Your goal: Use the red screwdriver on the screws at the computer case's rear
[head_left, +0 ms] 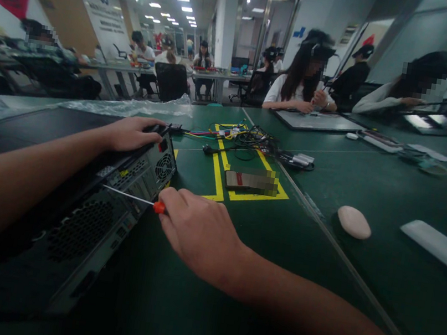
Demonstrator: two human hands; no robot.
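A black desktop computer case [88, 114] lies at the left with its rear panel turned toward me. My left hand [136, 133] rests on the case's far top corner, fingers stretched out and thumb near the rear edge. In my right hand [197, 231] is a screwdriver [159, 207] with an orange-red handle, the fingers closed around it. Its thin shaft points left, and the tip is at the upper edge of the rear panel; whether it sits in a screw is too small to tell. The panel shows a honeycomb vent [82, 230] and a round fan grille [164, 166].
Yellow tape [219, 181] marks the green table [299, 279]. Beyond the case lie tangled cables [253, 137] and a flat, partly blurred box [242, 180]. A pale rounded object [353, 221] and a white bar [442, 248] are at right. People sit across the table.
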